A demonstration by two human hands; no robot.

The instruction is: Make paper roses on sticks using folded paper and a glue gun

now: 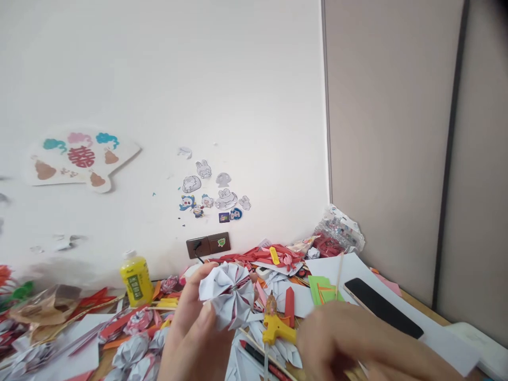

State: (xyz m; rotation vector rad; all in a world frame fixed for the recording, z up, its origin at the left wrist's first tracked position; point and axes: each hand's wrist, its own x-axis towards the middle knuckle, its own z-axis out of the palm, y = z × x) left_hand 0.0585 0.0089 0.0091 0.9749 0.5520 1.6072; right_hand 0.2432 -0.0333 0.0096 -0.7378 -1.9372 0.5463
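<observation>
A white folded-paper flower (pixel 227 296), with pleated petals and reddish tints in its creases, is gripped at its left edge between the thumb and fingers of my left hand (pixel 198 328). My right hand (pixel 341 338) is low at the right, curled and blurred, with its fingertips hidden. Just left of it is a yellow hot glue gun (pixel 275 329), nozzle pointing away and a glue stick coming out of its back. The end of its handle meets the outline of my right hand; I cannot tell whether the hand holds it. A thin wooden stick (pixel 339 275) shows above that hand.
Scraps of red and white paper cover the table. A yellow bottle (pixel 136 279) stands behind crumpled paper flowers (pixel 133 349) at the left. A black phone (pixel 383 308) lies on white sheets (pixel 444 344) at the right. Behind is a wall socket (pixel 208 244) with a plugged cable.
</observation>
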